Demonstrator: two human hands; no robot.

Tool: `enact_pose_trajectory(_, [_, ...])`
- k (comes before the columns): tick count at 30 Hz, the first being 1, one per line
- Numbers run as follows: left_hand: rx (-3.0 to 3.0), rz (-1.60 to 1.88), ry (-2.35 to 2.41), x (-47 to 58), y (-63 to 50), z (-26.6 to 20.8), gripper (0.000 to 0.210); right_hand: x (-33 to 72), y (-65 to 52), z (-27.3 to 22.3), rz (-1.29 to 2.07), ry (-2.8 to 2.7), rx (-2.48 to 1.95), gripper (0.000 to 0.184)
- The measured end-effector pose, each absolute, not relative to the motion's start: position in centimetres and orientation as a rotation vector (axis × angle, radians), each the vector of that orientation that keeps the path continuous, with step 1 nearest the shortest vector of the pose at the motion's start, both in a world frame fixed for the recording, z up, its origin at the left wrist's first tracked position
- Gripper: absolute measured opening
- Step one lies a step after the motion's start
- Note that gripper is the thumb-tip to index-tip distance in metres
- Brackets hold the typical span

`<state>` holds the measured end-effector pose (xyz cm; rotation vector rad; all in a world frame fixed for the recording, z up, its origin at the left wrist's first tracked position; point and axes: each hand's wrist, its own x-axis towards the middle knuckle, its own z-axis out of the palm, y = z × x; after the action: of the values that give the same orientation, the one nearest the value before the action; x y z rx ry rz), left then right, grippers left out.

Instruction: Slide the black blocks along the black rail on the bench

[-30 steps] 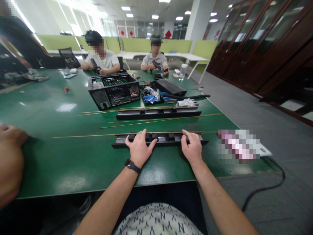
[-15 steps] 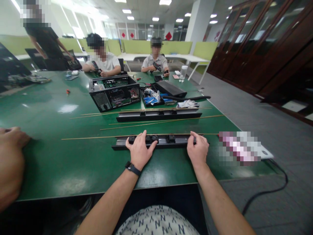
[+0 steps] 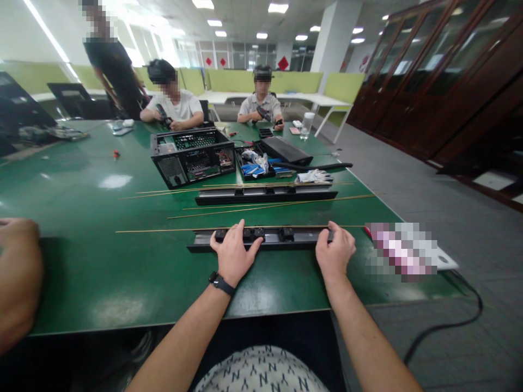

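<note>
A long black rail (image 3: 304, 247) with a grey inner channel lies crosswise in front of me, several black blocks (image 3: 286, 234) set along it. My left hand (image 3: 236, 250) holds the rail from above, fingers and thumb spread over the blocks left of its middle. Along the rail's far side runs a thin golden rod (image 3: 159, 231), reaching past both ends. My right hand (image 3: 335, 247) pinches the rod at the rail's right end, thumb and index finger together; its fingers partly hide the contact.
Behind lie loose golden rods (image 3: 229, 208), a second rail (image 3: 265, 198), an open computer case (image 3: 194, 158), a tray of gloves (image 3: 255, 165) and a black box (image 3: 286, 149). A white power strip (image 3: 447, 260) lies right. Another person's arm (image 3: 18, 272) rests left; two people sit opposite.
The golden rod has slid to the right along the rail, and my right hand has moved slightly right with it. My left hand and the rail stay put.
</note>
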<state>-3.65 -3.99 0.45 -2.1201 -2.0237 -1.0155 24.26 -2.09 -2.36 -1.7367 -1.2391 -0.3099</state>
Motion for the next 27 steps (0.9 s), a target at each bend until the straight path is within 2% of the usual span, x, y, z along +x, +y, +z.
enact_pose_trajectory(14, [-2.13, -0.998, -2.049, -3.7, -4.0, 0.5, 0.066, 24.2, -2.5, -1.9, -0.334, -1.239, -1.734, 0.035])
enact_pose_trajectory(27, [-2.131, -1.016, -2.04, -3.7, -3.9, 0.4, 0.065, 21.6, -3.4, -1.5, -0.333, -1.69, -1.469, 0.032])
